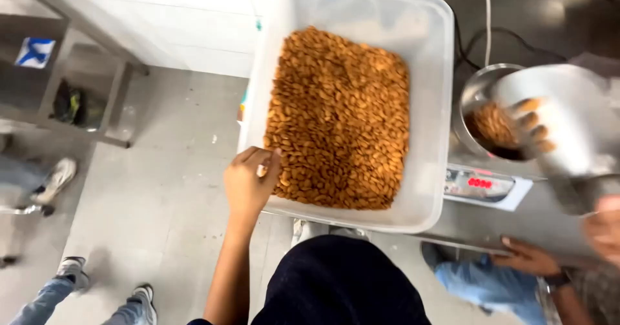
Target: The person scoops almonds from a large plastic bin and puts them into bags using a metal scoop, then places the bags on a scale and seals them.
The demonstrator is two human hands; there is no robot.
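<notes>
Filling the white plastic tub [433, 54], brown almonds [339, 118] meet the left hand [248, 180].

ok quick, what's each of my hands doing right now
Left hand: fingers curled over the near rim of the clear tub of almonds.
Right hand: not in view.

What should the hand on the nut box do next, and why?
Probably just hold the tub steady. The left hand grips the near rim of the clear plastic tub full of almonds, which juts past the counter edge. The right hand is blurred, tipping a metal scoop of almonds over a steel bowl on the scale.
</notes>
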